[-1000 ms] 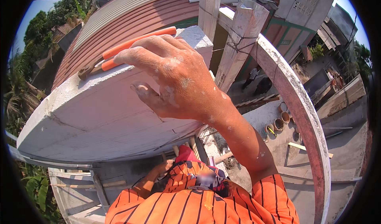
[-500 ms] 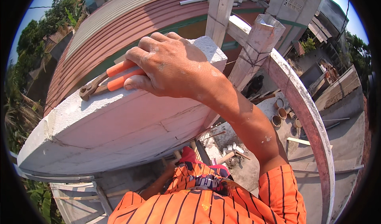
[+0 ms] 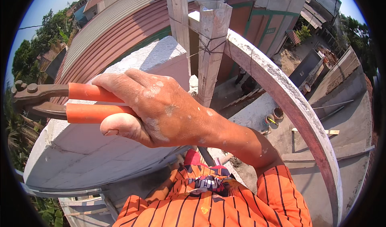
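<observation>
My right hand [image 3: 157, 106] is wrapped around a pair of pincers [image 3: 94, 92] with orange-sleeved handles and dark, worn metal jaws that point left. The handles lie close together, with the thumb along the lower one. Pale dried dust or mortar speckles this hand and forearm. Behind and below the tool is a pale block wall [image 3: 100, 154] with a rough white top. Down by my body, my left hand [image 3: 176, 167] is small and partly hidden, beside something pink-red [image 3: 194, 158]. Its fingers cannot be made out.
Wire binds an upright wooden post [image 3: 213, 54] beside another post [image 3: 177, 18]. A curved concrete beam [image 3: 289, 94] sweeps down on the right, high above a yard with buckets [image 3: 277, 113] and planks. Corrugated roofing [image 3: 108, 34] lies beyond the wall.
My right hand and the pincers have risen off the wall top and come nearer to me, looking larger. The view has turned, shifting the posts and beam left.
</observation>
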{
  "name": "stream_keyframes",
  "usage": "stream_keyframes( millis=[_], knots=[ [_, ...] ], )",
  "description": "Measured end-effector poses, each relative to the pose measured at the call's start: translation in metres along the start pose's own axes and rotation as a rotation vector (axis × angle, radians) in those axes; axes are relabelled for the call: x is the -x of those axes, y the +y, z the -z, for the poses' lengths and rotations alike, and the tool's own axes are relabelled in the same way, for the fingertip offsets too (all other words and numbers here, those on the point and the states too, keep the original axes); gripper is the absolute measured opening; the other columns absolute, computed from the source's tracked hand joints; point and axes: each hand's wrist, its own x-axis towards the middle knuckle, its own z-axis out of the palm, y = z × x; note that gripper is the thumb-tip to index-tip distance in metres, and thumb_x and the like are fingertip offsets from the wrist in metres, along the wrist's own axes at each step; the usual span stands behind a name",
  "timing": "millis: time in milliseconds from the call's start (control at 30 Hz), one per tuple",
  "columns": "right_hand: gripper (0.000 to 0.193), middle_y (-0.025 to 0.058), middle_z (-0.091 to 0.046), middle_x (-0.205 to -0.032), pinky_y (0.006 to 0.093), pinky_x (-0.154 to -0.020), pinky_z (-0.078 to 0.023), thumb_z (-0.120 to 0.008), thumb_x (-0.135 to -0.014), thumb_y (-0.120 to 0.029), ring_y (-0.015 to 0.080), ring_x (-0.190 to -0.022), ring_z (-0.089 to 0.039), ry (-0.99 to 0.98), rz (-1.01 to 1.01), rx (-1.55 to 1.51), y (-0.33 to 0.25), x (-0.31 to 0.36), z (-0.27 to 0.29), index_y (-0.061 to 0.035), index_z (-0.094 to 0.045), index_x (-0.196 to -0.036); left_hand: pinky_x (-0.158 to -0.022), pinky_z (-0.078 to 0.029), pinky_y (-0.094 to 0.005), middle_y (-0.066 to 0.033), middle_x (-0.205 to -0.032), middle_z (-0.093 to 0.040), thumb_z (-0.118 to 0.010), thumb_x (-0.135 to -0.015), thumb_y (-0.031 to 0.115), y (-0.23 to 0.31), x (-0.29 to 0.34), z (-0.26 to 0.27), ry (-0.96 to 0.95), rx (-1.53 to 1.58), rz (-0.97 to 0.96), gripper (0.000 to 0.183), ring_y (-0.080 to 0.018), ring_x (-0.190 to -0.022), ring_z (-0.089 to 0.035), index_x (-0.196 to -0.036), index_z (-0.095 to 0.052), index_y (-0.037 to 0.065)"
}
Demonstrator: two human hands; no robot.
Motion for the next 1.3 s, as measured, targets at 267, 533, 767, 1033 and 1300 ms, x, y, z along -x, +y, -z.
stream_keyframes(
  millis=[267, 533, 767, 1033, 1300],
  knots=[
    [0.060, 0.0058, -0.057, -0.099, 0.0247, -0.067, -0.047, -0.054, -0.093, -0.039, 0.0127, -0.082, -0.058, -0.088, -1.105, -0.970, -0.044, 0.172, 0.017, -0.0001, -0.036, -0.135, -0.094, -0.046, -0.0418, -0.0233, -0.117, -0.055, -0.044, -0.090, 0.049, 0.109, -0.027, -0.082, -0.260, 0.484, -0.237, 0.065, -0.0333, -0.108, -0.054, -0.129, -0.046, -0.002],
    [0.052, 0.0158, -0.058, -0.114, 0.0286, -0.066, -0.055, -0.049, -0.088, -0.015, 0.0203, -0.089, -0.064, 0.034, -1.072, -1.060, -0.045, 0.190, 0.042, 0.0011, -0.033, -0.134, -0.095, -0.046, -0.0425, -0.0237, -0.118, -0.055, -0.042, -0.090, 0.051, 0.131, -0.010, -0.117, -0.217, 0.611, -0.291, 0.067, -0.0340, -0.109, -0.054, -0.130, -0.045, -0.002],
    [0.085, 0.0265, -0.036, -0.136, 0.0482, -0.092, -0.052, -0.041, -0.073, 0.004, 0.0389, -0.124, -0.045, 0.254, -0.826, -1.681, -0.021, 0.172, 0.039, -0.0097, -0.003, -0.148, -0.095, -0.046, -0.0431, -0.0241, -0.119, -0.054, -0.041, -0.091, 0.053, 0.150, -0.032, -0.118, -0.263, 0.683, -0.309, 0.069, -0.0346, -0.109, -0.054, -0.131, -0.045, -0.002],
    [0.092, 0.0260, -0.032, -0.140, 0.0558, -0.096, -0.045, -0.045, -0.069, 0.005, 0.0397, -0.131, -0.036, 0.157, -0.592, -1.908, -0.007, 0.134, 0.017, -0.0133, -0.002, -0.149, -0.095, -0.047, -0.0449, -0.0252, -0.121, -0.052, -0.036, -0.091, 0.059, 0.194, -0.067, -0.083, -0.333, 0.471, -0.330, 0.074, -0.0360, -0.111, -0.052, -0.133, -0.042, -0.002],
    [0.092, 0.0247, -0.030, -0.142, 0.0549, -0.100, -0.042, -0.046, -0.070, 0.004, 0.0387, -0.132, -0.034, 0.206, -0.506, -1.838, 0.017, 0.127, 0.019, -0.0136, -0.002, -0.149, -0.092, -0.050, -0.0417, -0.0248, -0.125, -0.051, -0.036, -0.093, 0.054, 0.207, -0.099, -0.072, -0.549, 0.498, -0.260, 0.073, -0.0334, -0.111, -0.052, -0.139, -0.033, -0.002]
  ],
)
